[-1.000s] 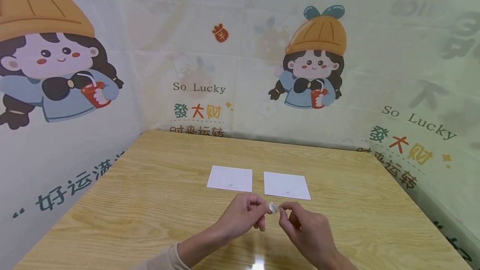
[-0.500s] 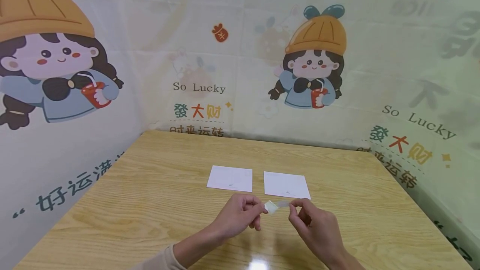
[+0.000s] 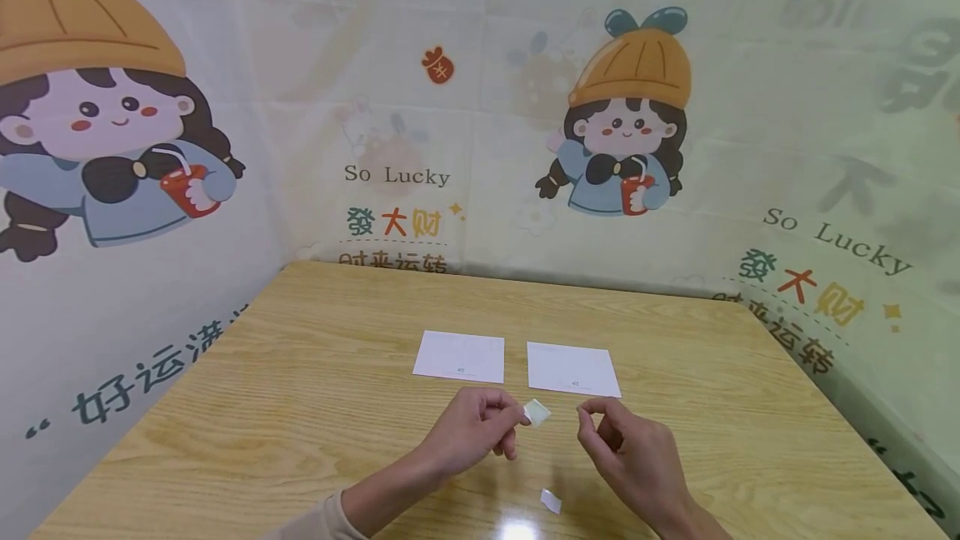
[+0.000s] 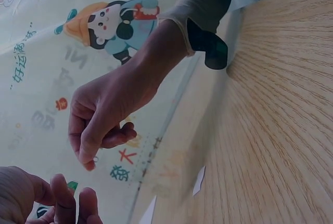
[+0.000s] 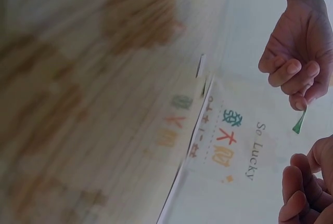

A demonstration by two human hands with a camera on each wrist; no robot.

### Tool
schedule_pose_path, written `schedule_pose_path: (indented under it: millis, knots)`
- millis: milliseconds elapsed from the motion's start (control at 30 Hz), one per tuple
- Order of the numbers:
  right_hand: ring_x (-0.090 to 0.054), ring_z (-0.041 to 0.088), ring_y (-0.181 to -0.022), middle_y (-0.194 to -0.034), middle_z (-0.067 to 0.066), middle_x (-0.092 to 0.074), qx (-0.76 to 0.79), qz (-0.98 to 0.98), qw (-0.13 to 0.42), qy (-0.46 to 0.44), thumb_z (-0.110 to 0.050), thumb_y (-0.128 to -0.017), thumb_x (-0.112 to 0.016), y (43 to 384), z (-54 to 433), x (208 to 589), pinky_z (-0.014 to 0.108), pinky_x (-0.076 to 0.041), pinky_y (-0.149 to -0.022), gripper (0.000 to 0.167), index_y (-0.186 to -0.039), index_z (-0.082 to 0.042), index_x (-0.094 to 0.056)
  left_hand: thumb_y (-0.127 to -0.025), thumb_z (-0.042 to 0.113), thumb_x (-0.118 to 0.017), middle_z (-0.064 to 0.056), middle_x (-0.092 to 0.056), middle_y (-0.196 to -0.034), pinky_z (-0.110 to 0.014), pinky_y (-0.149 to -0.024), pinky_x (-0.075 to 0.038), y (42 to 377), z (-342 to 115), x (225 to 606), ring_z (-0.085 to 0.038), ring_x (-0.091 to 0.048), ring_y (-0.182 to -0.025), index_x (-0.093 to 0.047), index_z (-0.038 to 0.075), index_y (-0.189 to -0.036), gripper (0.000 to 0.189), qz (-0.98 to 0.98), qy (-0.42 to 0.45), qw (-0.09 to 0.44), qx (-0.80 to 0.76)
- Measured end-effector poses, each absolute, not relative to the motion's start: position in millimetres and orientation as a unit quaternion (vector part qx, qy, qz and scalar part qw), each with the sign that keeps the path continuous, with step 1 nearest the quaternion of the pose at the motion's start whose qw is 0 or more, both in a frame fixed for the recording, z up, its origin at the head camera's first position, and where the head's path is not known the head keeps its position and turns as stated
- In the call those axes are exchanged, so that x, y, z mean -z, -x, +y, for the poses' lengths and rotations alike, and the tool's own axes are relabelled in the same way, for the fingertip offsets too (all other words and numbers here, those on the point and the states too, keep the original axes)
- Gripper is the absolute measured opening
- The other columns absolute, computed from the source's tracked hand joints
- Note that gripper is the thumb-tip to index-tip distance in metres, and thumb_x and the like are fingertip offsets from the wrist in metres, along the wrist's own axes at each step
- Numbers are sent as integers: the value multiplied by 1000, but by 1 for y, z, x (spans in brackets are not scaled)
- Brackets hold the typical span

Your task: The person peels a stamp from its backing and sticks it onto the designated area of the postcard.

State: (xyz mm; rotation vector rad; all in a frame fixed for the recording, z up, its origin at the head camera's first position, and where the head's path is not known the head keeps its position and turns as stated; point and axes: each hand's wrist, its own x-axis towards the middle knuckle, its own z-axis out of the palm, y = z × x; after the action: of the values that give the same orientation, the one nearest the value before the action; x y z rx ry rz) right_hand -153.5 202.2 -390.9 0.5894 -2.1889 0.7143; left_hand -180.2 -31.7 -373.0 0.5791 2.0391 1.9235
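Observation:
My left hand (image 3: 474,432) pinches a small square sticker (image 3: 537,412) by one corner between thumb and forefinger. It looks pale in the head view, while its edge shows green (image 5: 299,124) in the right wrist view. To the right, my right hand (image 3: 633,448) hovers with curled fingers, thumb and forefinger tips close together and nothing visible between them. On the table below the two hands lies a small whitish slip (image 3: 551,501), like peeled backing. Both hands are above the table, and a gap separates the right fingertips from the sticker.
Two white cards lie flat side by side beyond the hands, a left card (image 3: 459,357) and a right card (image 3: 573,369), each with a tiny dark print. They rest on a wood-grain table (image 3: 300,407). A printed cloth (image 3: 495,107) hangs behind and along the sides.
The right hand drew rightward, pulling a translucent slip off the sticker, then let it go; the slip now lies on the table. The left hand still holds the sticker, shifted slightly left.

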Motion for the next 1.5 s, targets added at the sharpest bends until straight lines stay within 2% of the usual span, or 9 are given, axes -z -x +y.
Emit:
schedule_pose_path:
  millis: [300,367,467,533,600,1067,1500]
  knots:
    - [-34,-17,-51,-60,-25,-44,-282,-839,375,-274,2,-77,-77,153,200,392,6,-28,-44,30,-95,-21,-69,-101,14,-59,1,-59,-61,-23,-65,-52,181,-30,374,-12,-63,-59,-70,-6,-101,23,690,-190,161,-680]
    - [-35,-16,-52,-60,-24,-44,-280,-833,379,-290,-3,-81,-76,152,199,392,5,-29,-45,25,-98,-20,-69,-101,15,-59,1,-59,-61,-25,-67,-53,181,-30,374,-12,-63,-60,-71,-5,-100,23,684,-186,169,-685]
    - [-34,-16,-53,-59,-24,-43,-268,-829,385,-305,-21,-95,-68,152,197,390,5,-30,-46,4,-99,-18,-69,-101,17,-59,1,-59,-61,-27,-69,-54,182,-29,374,-12,-63,-60,-71,-3,-100,23,680,-181,177,-688]
    - [-34,-16,-53,-59,-23,-43,-258,-826,391,-313,-33,-103,-58,151,196,390,5,-31,-47,21,-99,-17,-70,-101,17,-59,1,-58,-61,-27,-69,-54,182,-29,374,-12,-63,-60,-71,-2,-99,23,678,-177,181,-690]
    - [-33,-16,-54,-59,-23,-42,-246,-824,398,-320,-42,-105,-48,151,194,390,4,-31,-47,35,-99,-15,-70,-101,17,-59,2,-58,-61,-26,-69,-53,182,-28,374,-12,-63,-60,-72,-2,-99,23,678,-173,183,-690]
    - [-33,-13,-50,-55,-18,-43,-202,-795,442,-362,-39,-106,-48,152,187,388,3,-26,-46,36,-93,-12,-69,-98,19,-62,3,-58,-60,-26,-66,-53,183,-26,375,-10,-62,-60,-73,-5,-100,26,663,-153,215,-701]
    - [-32,-10,-46,-53,-17,-43,-201,-785,450,-375,-33,-105,-50,155,186,392,3,-25,-46,31,-90,-15,-70,-95,20,-63,5,-55,-58,-27,-67,-54,182,-26,376,-10,-62,-59,-72,-3,-99,25,645,-145,252,-707]
